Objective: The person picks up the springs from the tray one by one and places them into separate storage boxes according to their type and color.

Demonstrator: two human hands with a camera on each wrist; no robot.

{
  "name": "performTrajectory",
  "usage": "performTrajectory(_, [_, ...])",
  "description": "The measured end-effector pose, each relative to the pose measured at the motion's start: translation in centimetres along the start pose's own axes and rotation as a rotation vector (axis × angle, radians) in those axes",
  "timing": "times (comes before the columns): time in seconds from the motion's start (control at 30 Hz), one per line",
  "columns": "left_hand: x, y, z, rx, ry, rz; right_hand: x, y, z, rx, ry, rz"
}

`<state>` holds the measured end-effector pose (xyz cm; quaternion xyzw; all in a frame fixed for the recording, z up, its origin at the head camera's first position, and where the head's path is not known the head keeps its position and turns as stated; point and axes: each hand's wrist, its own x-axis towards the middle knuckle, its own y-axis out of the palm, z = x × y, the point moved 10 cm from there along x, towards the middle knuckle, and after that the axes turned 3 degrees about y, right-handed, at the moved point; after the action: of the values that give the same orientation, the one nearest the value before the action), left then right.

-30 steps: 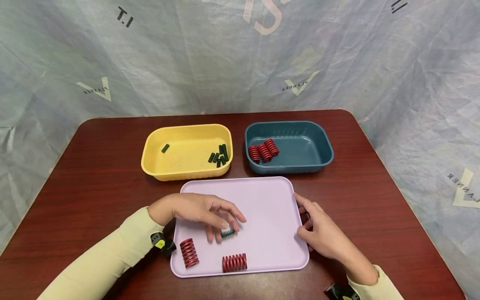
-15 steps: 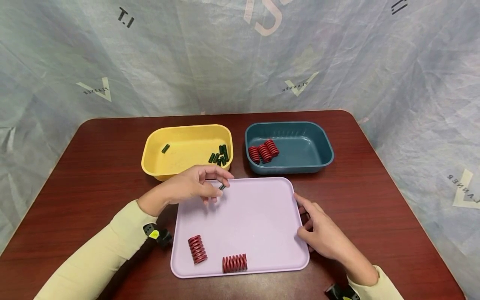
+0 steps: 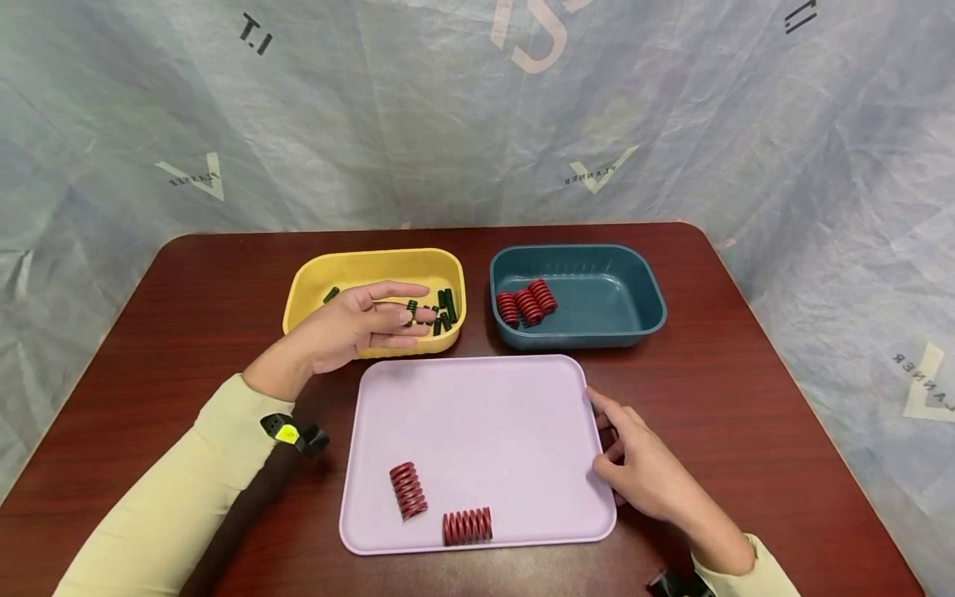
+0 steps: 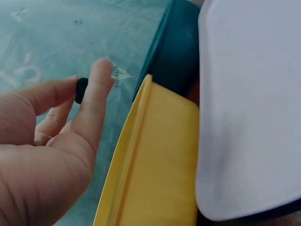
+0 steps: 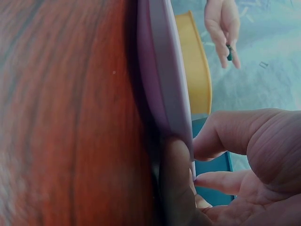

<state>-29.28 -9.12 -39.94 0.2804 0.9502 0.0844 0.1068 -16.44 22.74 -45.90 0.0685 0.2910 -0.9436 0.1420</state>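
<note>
My left hand [image 3: 351, 327] hovers over the yellow bin [image 3: 298, 282], pinching a small dark green coil spring [image 3: 411, 310] between thumb and fingers. In the left wrist view just the dark end of that spring [image 4: 81, 90] shows, above the bin's rim. My right hand [image 3: 645, 464] holds the right edge of the lilac tray [image 3: 515, 431]; the right wrist view has its thumb and fingers [image 5: 176, 174] on both sides of the rim. Two larger red springs, a tilted one [image 3: 409, 491] and one lying crosswise [image 3: 467, 526], rest on the tray's near left part.
Several green springs [image 3: 451, 306] lie in the yellow bin, mostly at its right end. To its right stands a dark teal bin [image 3: 597, 303] with red springs [image 3: 529, 306] at its left end. Both bins stand behind the tray on the brown table [image 3: 746, 414].
My left hand has lifted the green spring off the tray and carried it up and left over the yellow bin. The left red spring has rolled right. My right hand has stayed put.
</note>
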Motion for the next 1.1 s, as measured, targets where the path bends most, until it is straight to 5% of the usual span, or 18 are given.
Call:
performTrajectory(0.57, [0.8,-3.8,-1.3,-0.069,0.013,-0.057,-0.1,0.2,-0.2,0.009,0.049,0.012])
performTrajectory(1.1, [2.5,-7.1,-2.3,0.059,-0.091,-0.103,-0.2,0.2,-0.1,0.002,0.044,0.002])
